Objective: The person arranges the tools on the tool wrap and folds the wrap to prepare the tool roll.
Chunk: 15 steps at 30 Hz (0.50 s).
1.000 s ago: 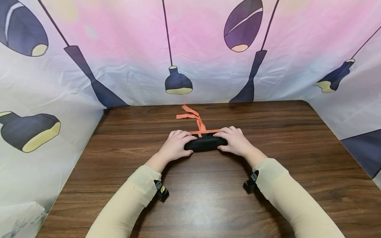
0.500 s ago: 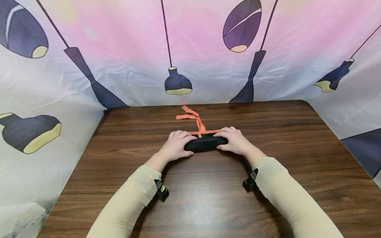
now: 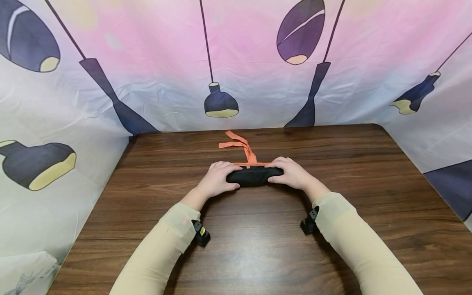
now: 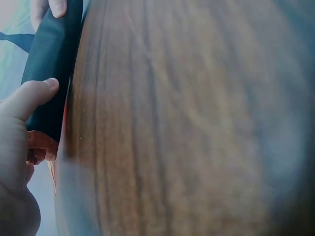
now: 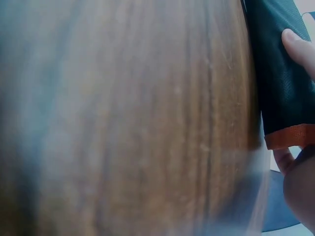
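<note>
A rolled-up black cloth (image 3: 252, 177) with orange edging lies crosswise on the table, toward its far side. My left hand (image 3: 218, 179) grips its left end, thumb on the near face and fingers over the top. The right hand (image 3: 289, 173) holds the other end the same way. Orange ties (image 3: 248, 149) stretch out flat beyond the roll. In the left wrist view the thumb presses on the black cloth (image 4: 53, 54), whose end shows orange edging (image 4: 42, 141). The right wrist view shows the thumb against the cloth (image 5: 278, 73) above its orange end (image 5: 290, 136).
The brown wood-grain table (image 3: 250, 229) reaches back to a patterned curtain (image 3: 177, 82) with printed lamps, which also hangs at both sides. A small black camera is strapped to each sleeved wrist.
The black roll has shifted very slightly away from me, and less of the orange strip behind it shows. Both hands keep their hold on its ends.
</note>
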{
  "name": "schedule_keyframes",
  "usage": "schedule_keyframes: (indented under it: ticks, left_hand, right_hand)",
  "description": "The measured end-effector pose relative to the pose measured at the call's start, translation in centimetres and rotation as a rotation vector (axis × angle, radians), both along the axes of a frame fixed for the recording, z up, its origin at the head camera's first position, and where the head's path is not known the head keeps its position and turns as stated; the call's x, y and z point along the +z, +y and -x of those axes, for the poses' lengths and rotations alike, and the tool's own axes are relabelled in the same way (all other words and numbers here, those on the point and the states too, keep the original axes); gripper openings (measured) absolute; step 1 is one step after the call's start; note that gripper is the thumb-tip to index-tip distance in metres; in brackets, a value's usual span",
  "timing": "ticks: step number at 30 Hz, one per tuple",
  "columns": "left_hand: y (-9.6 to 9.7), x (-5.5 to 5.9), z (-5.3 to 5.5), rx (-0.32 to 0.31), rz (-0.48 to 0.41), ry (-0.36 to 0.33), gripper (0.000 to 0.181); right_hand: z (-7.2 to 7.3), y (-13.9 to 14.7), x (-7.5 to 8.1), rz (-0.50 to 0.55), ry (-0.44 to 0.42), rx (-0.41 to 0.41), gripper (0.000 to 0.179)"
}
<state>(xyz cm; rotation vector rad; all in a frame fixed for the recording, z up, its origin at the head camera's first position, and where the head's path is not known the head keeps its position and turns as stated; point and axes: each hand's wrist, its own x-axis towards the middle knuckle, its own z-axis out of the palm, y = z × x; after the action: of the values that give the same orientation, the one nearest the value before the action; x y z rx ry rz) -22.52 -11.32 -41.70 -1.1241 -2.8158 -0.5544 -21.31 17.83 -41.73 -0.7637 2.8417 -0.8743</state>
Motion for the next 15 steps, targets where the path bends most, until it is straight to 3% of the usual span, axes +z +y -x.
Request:
schedule_keyframes:
  ticks: [8, 15]
  left_hand:
    - [-0.03, 0.06, 0.47, 0.006, -0.108, -0.108, 0.051]
    - [-0.20, 0.33, 0.94, 0.013, -0.130, -0.157, 0.048]
  right_hand:
    - [0.10, 0.17, 0.29, 0.039, -0.148, -0.049, 0.051]
    - [0.20, 0.01, 0.10, 0.052, -0.190, -0.091, 0.052]
